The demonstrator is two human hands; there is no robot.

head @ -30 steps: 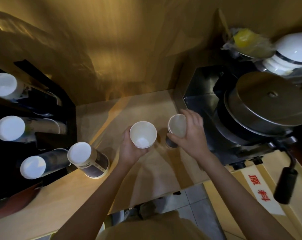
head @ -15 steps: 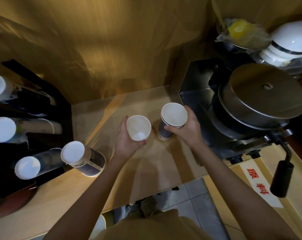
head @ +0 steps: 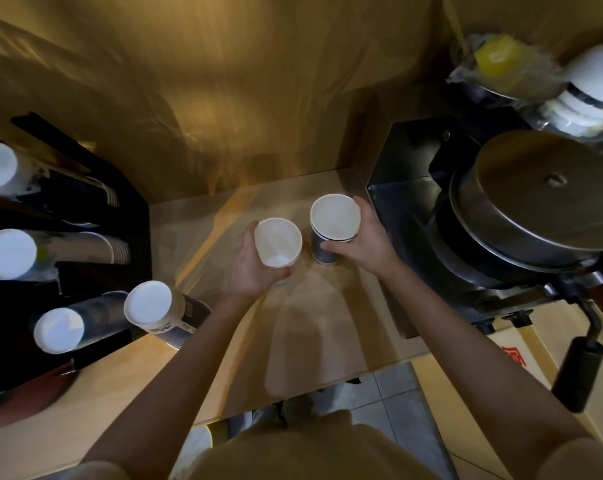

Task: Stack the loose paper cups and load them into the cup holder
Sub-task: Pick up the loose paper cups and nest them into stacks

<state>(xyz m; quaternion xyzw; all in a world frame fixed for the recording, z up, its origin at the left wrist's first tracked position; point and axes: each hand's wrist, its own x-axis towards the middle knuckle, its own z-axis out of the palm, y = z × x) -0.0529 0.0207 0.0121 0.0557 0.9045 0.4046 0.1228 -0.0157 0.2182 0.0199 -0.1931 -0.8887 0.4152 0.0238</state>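
Note:
My left hand (head: 250,268) grips a white paper cup (head: 277,242), mouth up and tilted toward me, above the wooden counter (head: 310,323). My right hand (head: 369,242) holds a second paper cup (head: 334,220) with a dark printed wall, upright, just right of the first; the two cups are close but apart. A black cup holder (head: 85,271) at the left carries several sideways stacks of cups (head: 9,252) with white bases facing me. Another stack of cups (head: 158,311) lies on the counter beside the holder.
A steel machine with a round metal lid (head: 542,188) and a black-handled lever (head: 578,372) stands close on the right. White bowls (head: 591,81) and a plastic-wrapped yellow item (head: 497,57) sit behind it. A wooden wall backs the counter.
My right hand has lifted its cup off the counter and turned it upright. Both cups have drifted closer together, and the left cup is tilted more toward me.

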